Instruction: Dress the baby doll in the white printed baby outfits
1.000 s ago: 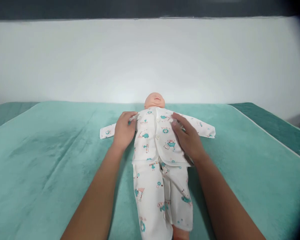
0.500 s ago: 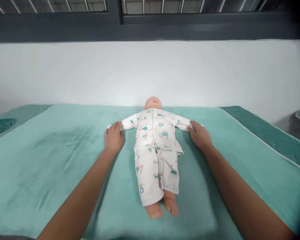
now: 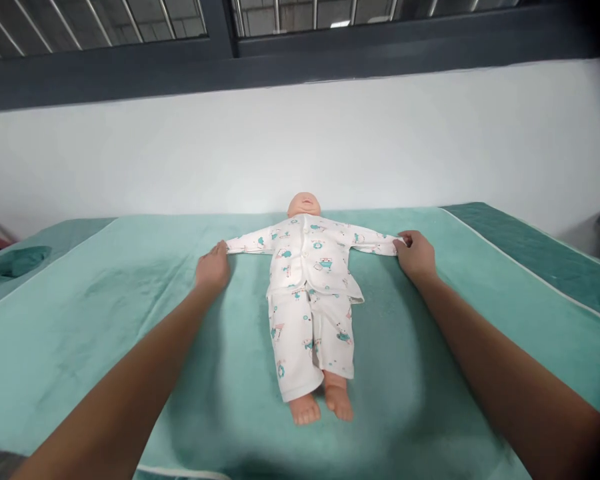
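White, teal-printed fabric shirt (image 3: 313, 257) at frame centre: left hand (image 3: 213, 269) and right hand (image 3: 417, 258) each pinch one sleeve end (image 3: 386, 245), fingers closed.

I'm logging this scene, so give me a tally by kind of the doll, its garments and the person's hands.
Baby doll: 1
Printed jacket: 1
Printed trousers: 1 pair
Hands, left hand and right hand: 2
Total: 5
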A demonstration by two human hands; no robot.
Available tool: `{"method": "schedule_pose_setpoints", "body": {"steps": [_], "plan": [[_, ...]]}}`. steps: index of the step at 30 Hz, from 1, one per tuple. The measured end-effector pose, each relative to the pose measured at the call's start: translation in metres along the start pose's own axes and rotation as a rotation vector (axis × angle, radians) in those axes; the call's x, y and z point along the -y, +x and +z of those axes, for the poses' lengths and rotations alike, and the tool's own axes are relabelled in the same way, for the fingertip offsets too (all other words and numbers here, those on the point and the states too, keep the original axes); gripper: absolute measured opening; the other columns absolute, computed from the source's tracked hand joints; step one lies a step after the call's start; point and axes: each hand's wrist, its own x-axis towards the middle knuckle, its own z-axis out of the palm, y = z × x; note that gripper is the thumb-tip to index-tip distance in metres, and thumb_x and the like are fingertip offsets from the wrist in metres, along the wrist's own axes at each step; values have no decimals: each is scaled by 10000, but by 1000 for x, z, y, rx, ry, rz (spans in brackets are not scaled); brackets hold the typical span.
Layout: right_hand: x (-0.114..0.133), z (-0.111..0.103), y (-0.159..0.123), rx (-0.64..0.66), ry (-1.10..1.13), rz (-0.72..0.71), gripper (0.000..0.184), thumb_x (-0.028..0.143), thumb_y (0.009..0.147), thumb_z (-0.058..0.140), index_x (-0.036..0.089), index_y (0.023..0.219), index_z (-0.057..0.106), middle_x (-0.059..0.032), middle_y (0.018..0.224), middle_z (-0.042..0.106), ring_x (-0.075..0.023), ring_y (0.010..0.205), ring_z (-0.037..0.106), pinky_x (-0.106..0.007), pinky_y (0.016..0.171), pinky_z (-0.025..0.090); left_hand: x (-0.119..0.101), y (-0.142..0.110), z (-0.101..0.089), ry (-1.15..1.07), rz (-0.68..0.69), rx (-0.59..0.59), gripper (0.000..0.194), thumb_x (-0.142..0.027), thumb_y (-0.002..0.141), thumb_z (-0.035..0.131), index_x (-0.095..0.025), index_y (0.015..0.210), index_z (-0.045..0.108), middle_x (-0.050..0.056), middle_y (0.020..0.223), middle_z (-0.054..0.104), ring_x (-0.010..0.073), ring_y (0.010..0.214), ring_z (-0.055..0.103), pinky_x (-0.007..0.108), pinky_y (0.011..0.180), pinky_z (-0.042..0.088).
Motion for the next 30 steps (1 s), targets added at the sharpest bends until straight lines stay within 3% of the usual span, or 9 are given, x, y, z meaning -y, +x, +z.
{"method": "schedule_pose_setpoints", "body": {"steps": [8, 11, 16, 22, 27, 30], "plan": [[-7, 11, 23, -156, 298, 12, 324, 332, 812, 539, 170, 1082, 619, -115, 1071, 666, -199, 809, 620, -342, 778, 504, -4, 4, 4, 15, -46, -76, 455, -143, 947, 263, -131, 1365, 441, 189, 1224, 653, 327, 1046, 648, 399, 879, 468], [-7, 10, 24, -122, 337, 29, 334, 311, 787, 557, 170, 1084, 615, -120, 1103, 678, -213, 901, 647, -343, 809, 512, -5, 3, 6, 13, -39, -100, 430, -156, 956, 254, -139, 1337, 454, 177, 1229, 651, 319, 1024, 649, 388, 854, 468], [-1, 3, 13, -15, 247, 96, 306, 305, 762, 614, 196, 1044, 660, -98, 963, 736, -246, 888, 674, -399, 866, 502, -4, 5, 8, -10, -26, -124, 399, -110, 921, 300, -160, 1258, 509, 151, 1190, 669, 300, 1027, 647, 367, 855, 463], [0, 1, 8, 38, 213, 97, 323, 246, 748, 626, 187, 1059, 686, -110, 1124, 723, -254, 1028, 665, -388, 940, 475, -2, 5, 8, -65, -31, -131, 477, -76, 865, 344, -160, 1287, 551, 143, 1309, 632, 300, 1151, 610, 388, 937, 458], [-1, 1, 11, 101, 523, 175, 335, 252, 684, 687, 208, 1015, 714, -57, 952, 746, -209, 840, 664, -327, 777, 495, 0, 4, 12, -135, 25, -206, 547, -181, 859, 416, -193, 1396, 520, 80, 1511, 480, 271, 1383, 438, 409, 1100, 368], [3, -1, 12, 39, 674, 206, 341, 291, 663, 703, 203, 991, 731, -6, 752, 692, -162, 649, 581, -279, 608, 438, 0, 3, 15, -133, 75, -255, 569, -209, 846, 431, -215, 1409, 517, 47, 1515, 480, 247, 1420, 391, 419, 1144, 311]]}}
